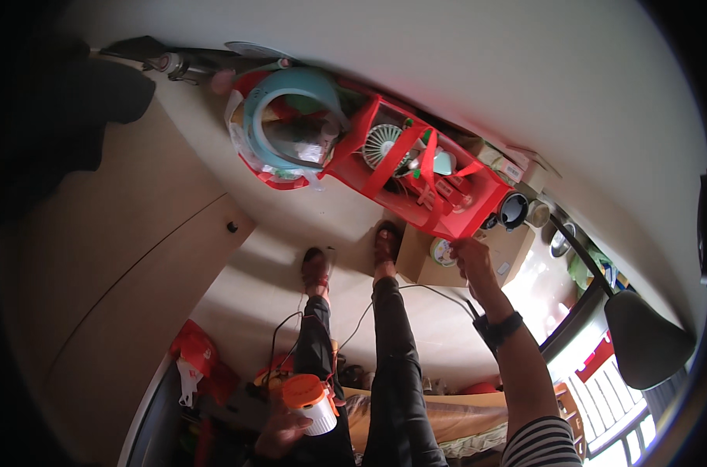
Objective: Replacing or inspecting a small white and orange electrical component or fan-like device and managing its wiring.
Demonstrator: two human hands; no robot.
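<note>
Low in the view, my left hand (282, 437) is closed round the side of a white ribbed container (322, 420) with an orange lid (303, 389). My right hand (471, 258) reaches forward, fingers curled together, at the near corner of an open red bag (384, 204). Whatever those fingers pinch, if anything, is hidden. Beside them a round, pale-labelled tub (442, 251) rests on a cardboard box (423, 268). Inside the red bag are a small white fan (385, 148) and several red and white items.
Left of the bag, a light blue ring-shaped thing (254, 124) sits on another red bag. A dark lamp head (645, 338) hangs at the right. Cables (427, 287) run across the floor near my feet. A cushioned seat (447, 420) lies behind my legs.
</note>
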